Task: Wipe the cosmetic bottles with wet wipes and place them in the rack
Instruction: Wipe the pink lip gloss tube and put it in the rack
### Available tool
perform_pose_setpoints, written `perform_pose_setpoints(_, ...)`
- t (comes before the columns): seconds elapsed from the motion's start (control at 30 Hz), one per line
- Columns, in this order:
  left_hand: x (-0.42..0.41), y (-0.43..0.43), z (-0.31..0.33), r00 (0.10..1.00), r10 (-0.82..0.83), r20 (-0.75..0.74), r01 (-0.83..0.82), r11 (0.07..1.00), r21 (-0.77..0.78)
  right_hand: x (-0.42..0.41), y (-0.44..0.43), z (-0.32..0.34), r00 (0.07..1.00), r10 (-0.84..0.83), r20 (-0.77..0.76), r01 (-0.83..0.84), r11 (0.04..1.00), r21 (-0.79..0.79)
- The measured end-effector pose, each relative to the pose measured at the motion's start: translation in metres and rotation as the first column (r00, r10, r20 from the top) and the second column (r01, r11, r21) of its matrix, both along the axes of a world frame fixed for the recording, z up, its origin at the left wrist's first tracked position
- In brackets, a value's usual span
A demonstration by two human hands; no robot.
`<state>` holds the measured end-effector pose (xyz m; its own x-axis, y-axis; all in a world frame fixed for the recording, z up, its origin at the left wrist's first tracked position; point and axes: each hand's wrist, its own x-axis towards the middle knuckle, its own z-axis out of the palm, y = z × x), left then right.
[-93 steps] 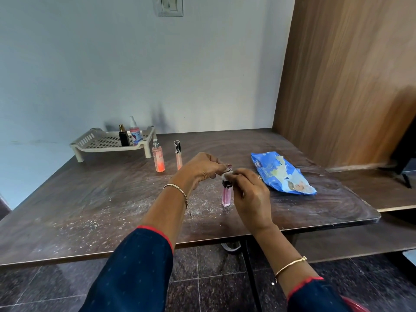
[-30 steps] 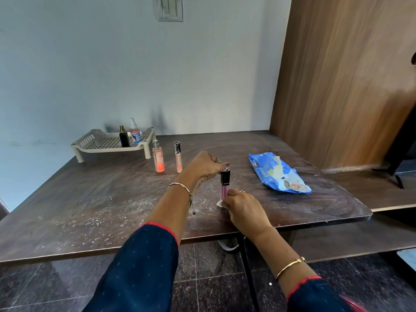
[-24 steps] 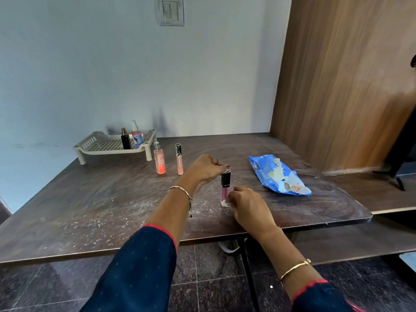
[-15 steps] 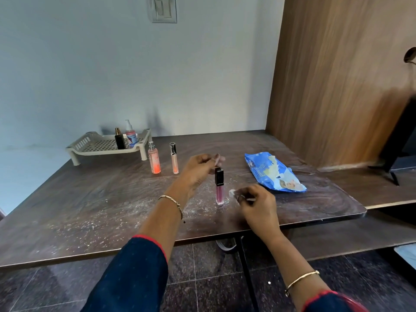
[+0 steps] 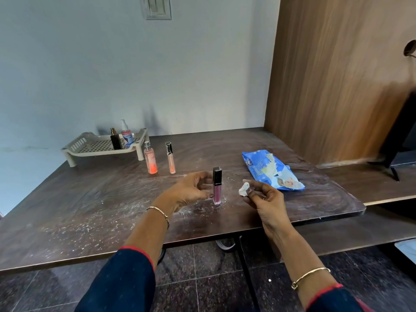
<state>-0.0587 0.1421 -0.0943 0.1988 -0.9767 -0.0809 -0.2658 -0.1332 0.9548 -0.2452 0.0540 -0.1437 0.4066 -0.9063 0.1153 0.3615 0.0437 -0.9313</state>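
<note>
The fingertips of the left hand (image 5: 191, 189) go partly behind the black cap of the pink tube (image 5: 217, 190), so I cannot tell if they touch. Its fingers are curved wide, just left of the tube, which stands upright on the table (image 5: 90, 210). To the right, the right hand (image 5: 264, 200) pinches a crumpled wipe (image 5: 244, 189).

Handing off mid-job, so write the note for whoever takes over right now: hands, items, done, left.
Left hand: open, fingers cupped beside the pink tube, no clear grip.
Right hand: pinches a crumpled wipe.
Pink tube stands upright on the table; orange spray bottle and peach tube stand before the rack; wipes pack lies right.
Done: black bottle and pump bottle racked.
Left: three to rack, two likely unwiped.
</note>
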Motion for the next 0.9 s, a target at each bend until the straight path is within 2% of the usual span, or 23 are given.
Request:
perform_pose_setpoints(0.13, -0.004, -0.005, -0.007, 0.998, 0.019, 0.065, -0.019, 1.000, -0.008, -0.001, 0.000, 0.002, 1.000, 0.030, -0.004, -0.030, 0.999, 0.026)
perform_pose_setpoints(0.2, -0.004, -0.008, -0.011, 0.980, 0.051, 0.192, -0.044, 0.998, -0.040, -0.001, -0.001, 0.002, 0.999, 0.039, 0.021, -0.040, 0.999, 0.037)
perform_pose_setpoints(0.37, -0.007, -0.013, -0.020, 0.958, 0.099, 0.267, -0.079, 0.993, -0.084, 0.000, 0.002, -0.002, 0.998, 0.034, -0.047, -0.038, 0.994, -0.104)
perform_pose_setpoints(0.47, -0.016, -0.017, -0.022, 0.936, 0.065, 0.347, -0.038, 0.996, -0.083, 0.001, 0.002, -0.003, 0.999, -0.005, -0.050, -0.002, 0.991, -0.137)
perform_pose_setpoints(0.6, -0.026, -0.025, -0.029, 0.805, 0.036, 0.593, -0.020, 0.999, -0.034, 0.001, 0.005, 0.000, 0.997, -0.032, -0.069, 0.021, 0.988, -0.151)
perform_pose_setpoints(0.67, -0.031, -0.026, -0.032, 0.696, 0.055, 0.716, -0.044, 0.998, -0.034, 0.001, 0.006, 0.001, 0.996, -0.038, -0.082, 0.024, 0.987, -0.158)
perform_pose_setpoints(0.73, -0.034, -0.027, -0.032, 0.605, 0.097, 0.790, -0.076, 0.995, -0.064, 0.001, 0.006, 0.001, 0.997, -0.064, -0.046, 0.057, 0.988, -0.141)
perform_pose_setpoints(0.77, -0.035, -0.026, -0.032, 0.586, 0.122, 0.801, -0.094, 0.992, -0.082, 0.000, 0.007, 0.001, 0.996, -0.093, -0.004, 0.092, 0.989, -0.120)
perform_pose_setpoints(0.83, -0.036, -0.025, -0.029, 0.589, 0.182, 0.787, -0.135, 0.983, -0.127, -0.002, 0.007, 0.002, 0.980, -0.165, 0.114, 0.170, 0.985, -0.037)
perform_pose_setpoints(0.9, -0.034, -0.022, -0.025, 0.692, 0.230, 0.684, -0.169, 0.973, -0.157, -0.006, 0.006, 0.006, 0.951, -0.220, 0.219, 0.211, 0.976, 0.060)
